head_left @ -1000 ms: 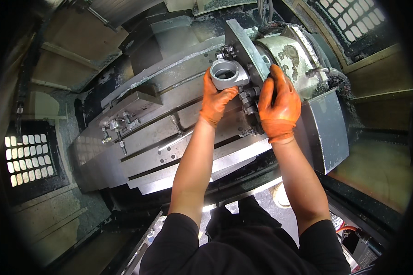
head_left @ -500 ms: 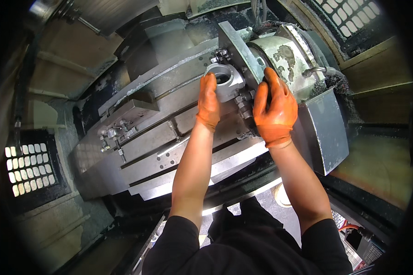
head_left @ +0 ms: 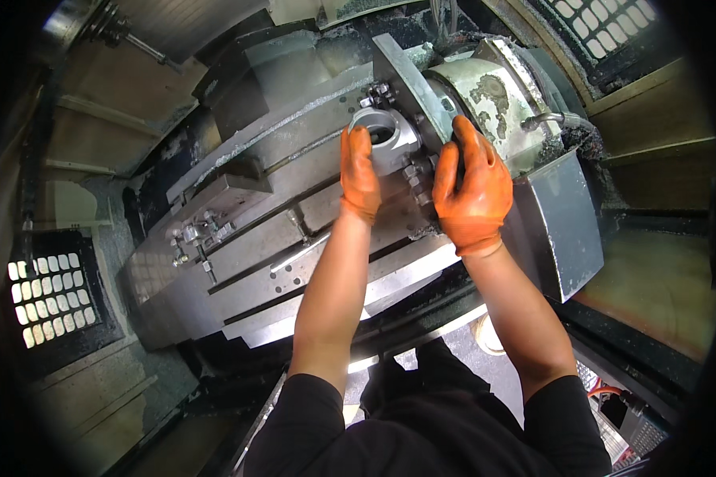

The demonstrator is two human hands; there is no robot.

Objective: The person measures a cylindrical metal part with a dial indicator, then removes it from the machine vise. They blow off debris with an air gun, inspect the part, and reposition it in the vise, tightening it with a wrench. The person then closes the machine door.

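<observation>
Both my hands wear orange gloves. My left hand (head_left: pixel 360 176) lies along the left side of a grey ring-shaped metal casting (head_left: pixel 396 151), its fingers closed together against the wall and the thumb side up. The round opening faces up, and the casting sits against an upright metal plate (head_left: pixel 412 86). On the plate's other side, my right hand (head_left: pixel 476 181) has its fingers bent toward the plate's back; what the fingertips grip, if anything, is hidden. Between the hands, clamp bolts and nuts (head_left: pixel 418 179) stick out below the casting. Another bolt cluster (head_left: pixel 378 95) sits above it.
A slotted machine table (head_left: pixel 326 219) carries a loose metal rod (head_left: pixel 301 253), a T-shaped tool (head_left: pixel 298 225) and, at left, an angle block (head_left: pixel 232 195) with clamp hardware (head_left: pixel 203 234). At right stands a worn rotary unit (head_left: pixel 497 99) with a hose. A spindle tool (head_left: pixel 147 46) hangs upper left.
The whole view has shifted slightly. Both hands stay at the casting and the plate, with little movement against them.
</observation>
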